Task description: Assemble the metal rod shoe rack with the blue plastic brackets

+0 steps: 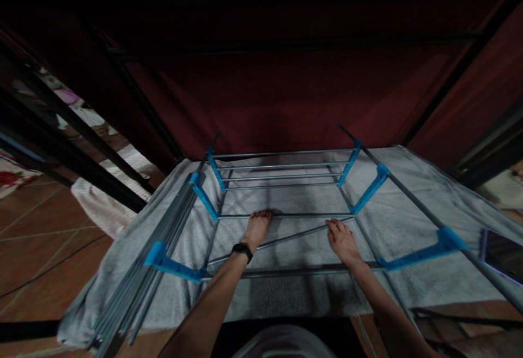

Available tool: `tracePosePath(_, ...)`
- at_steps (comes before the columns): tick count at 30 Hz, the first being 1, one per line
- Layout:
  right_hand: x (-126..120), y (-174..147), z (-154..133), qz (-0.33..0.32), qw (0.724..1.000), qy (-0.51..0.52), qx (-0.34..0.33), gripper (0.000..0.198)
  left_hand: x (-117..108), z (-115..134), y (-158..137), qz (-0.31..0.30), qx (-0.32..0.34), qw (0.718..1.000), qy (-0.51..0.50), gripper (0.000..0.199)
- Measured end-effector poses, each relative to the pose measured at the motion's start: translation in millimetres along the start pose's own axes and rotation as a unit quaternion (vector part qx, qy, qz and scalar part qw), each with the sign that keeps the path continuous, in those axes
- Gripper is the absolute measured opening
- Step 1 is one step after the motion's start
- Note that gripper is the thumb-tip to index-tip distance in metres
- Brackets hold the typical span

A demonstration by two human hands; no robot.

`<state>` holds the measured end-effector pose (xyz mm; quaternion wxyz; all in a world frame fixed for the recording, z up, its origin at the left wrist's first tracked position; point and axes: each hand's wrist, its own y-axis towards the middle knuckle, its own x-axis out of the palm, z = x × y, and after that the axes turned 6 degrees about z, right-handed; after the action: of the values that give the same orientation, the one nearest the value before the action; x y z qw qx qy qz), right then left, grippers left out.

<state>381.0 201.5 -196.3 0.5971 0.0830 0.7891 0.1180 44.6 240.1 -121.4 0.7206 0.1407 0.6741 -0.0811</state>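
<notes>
On the grey cloth (429, 183) lies a metal rack (286, 167) with blue joints (371, 190). The left hand (257, 228) bends its fingers over a crossbar (306, 216); the right hand (342, 240) has fingers upon one slanting rod (291, 237), but I cannot tell if either grips. The left wrist partly hides this rod. Many rods (174, 216) line the rack's left side; a phone (505, 257) lies far right, a red wall (273, 102) behind.
</notes>
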Motion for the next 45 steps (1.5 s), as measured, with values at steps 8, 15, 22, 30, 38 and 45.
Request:
tracePosePath(8,-7,1,-2,0.007,1.000,-0.007,-0.007,0.039,-1,-3,7,-0.007,0.007,1.000,-0.001,0.045)
tracePosePath(15,-20,3,-9,0.008,1.000,-0.018,0.003,0.032,0,-5,11,-0.009,0.001,1.000,0.000,0.047)
tracePosePath(22,-17,0,1,0.008,0.999,0.046,-0.010,0.035,6,-9,12,0.003,0.015,1.000,0.003,0.047)
tracePosePath(30,-15,10,9,0.043,0.992,0.114,0.038,0.035,5,-8,8,0.004,0.012,1.000,0.005,0.046)
tracePosePath(38,-5,22,25,0.125,0.969,0.176,0.122,0.035,0,-7,10,0.003,0.011,1.000,-0.003,0.048)
tracePosePath(45,-11,29,37,0.145,0.967,0.133,0.162,0.033,-1,-6,11,-0.002,0.022,1.000,0.008,0.056)
